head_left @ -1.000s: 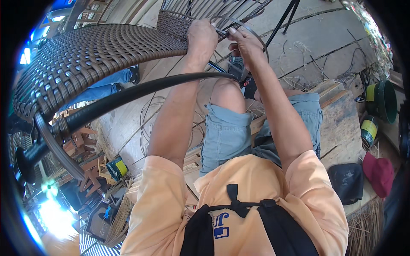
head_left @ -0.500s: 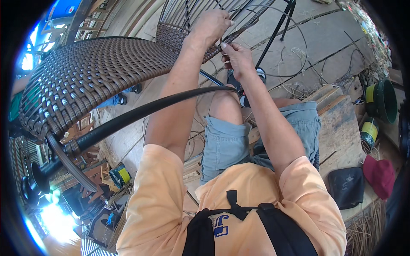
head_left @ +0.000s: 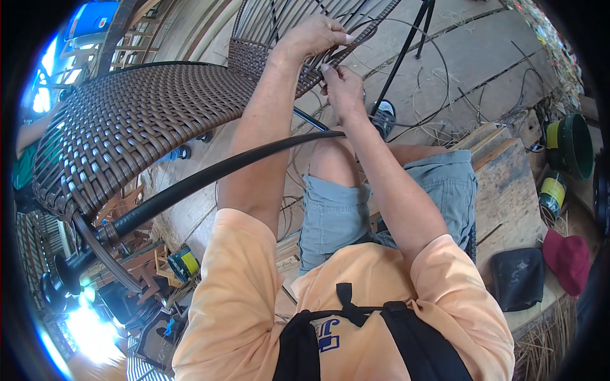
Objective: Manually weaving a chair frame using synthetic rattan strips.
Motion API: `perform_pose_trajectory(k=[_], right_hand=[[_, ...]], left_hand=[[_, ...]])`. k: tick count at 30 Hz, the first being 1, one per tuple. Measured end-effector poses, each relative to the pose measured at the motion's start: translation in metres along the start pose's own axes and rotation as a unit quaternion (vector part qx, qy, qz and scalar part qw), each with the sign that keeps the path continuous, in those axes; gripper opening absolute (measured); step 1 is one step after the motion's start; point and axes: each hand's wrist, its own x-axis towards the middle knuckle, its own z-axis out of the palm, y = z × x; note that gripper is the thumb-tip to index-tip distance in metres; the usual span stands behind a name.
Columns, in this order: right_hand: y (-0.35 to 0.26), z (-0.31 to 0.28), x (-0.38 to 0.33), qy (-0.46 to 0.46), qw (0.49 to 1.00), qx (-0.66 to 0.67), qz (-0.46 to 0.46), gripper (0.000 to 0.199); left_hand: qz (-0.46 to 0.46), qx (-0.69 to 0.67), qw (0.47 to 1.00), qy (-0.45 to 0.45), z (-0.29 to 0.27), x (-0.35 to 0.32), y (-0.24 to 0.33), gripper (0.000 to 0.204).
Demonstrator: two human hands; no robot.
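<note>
At the woven panel's [head_left: 146,120] far edge, both hands [head_left: 311,39] [head_left: 343,89] pinch wicker strands [head_left: 356,41]; open floor [head_left: 470,57] beyond.

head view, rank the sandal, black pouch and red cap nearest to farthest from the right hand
From the right hand:
1. sandal, just right of and below the hand, on the floor
2. black pouch, far lower right on the wooden boards
3. red cap, right of the pouch, near the picture's edge

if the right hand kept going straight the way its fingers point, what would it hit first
The right hand points up and away, fingertips already at the loose dark strands on the edge of the brown woven panel, just under the left hand. It would probably meet those strands first, though depth is unclear.
</note>
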Motion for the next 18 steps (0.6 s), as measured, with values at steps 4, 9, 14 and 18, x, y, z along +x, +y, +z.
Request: perform_pose_trajectory(k=[4, 9, 14, 18], right_hand=[[0.002, 0.008, -0.001, 0.071, 0.992, -0.096, -0.042, 0.030], [-0.006, 0.020, -0.010, 0.149, 0.972, -0.172, -0.057, 0.035], [-0.011, 0.020, -0.012, 0.168, 0.970, -0.173, -0.031, 0.038], [-0.009, 0.020, -0.010, 0.132, 0.982, -0.127, -0.040, 0.040]], left_hand=[[0.039, 0.028, 0.998, 0.037, 0.007, 0.004, -0.007, 0.027], [0.124, 0.093, 0.981, 0.116, 0.017, -0.003, -0.005, 0.026], [0.000, 0.097, 0.995, 0.010, -0.004, -0.025, 0.059, 0.038], [-0.013, -0.081, 0.987, 0.135, 0.004, -0.019, 0.037, 0.036]])
